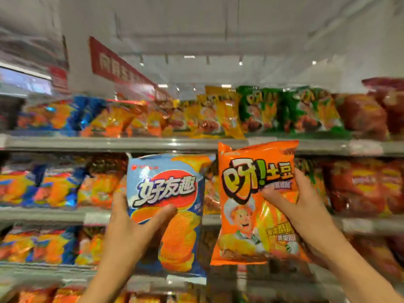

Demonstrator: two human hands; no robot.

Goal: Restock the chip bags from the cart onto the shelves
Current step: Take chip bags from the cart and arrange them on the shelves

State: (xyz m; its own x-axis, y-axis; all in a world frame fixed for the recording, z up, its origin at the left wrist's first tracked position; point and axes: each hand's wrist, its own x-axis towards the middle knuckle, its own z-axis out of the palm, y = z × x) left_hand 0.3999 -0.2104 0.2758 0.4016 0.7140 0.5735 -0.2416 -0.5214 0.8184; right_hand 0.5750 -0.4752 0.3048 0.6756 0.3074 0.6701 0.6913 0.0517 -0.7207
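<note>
Both arms reach up toward the shelves (pixel 122 143). Left hand (pixel 131 226) has its grip wrapped on the blue chip bag (pixel 175 215) – thumb across the front. Right hand (pixel 299 206) pinches the orange chip bag (pixel 247 204) just right of it – both upright, held below the top shelf edge.

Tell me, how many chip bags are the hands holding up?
2: a blue bag in the left hand, an orange bag in the right hand.
</note>
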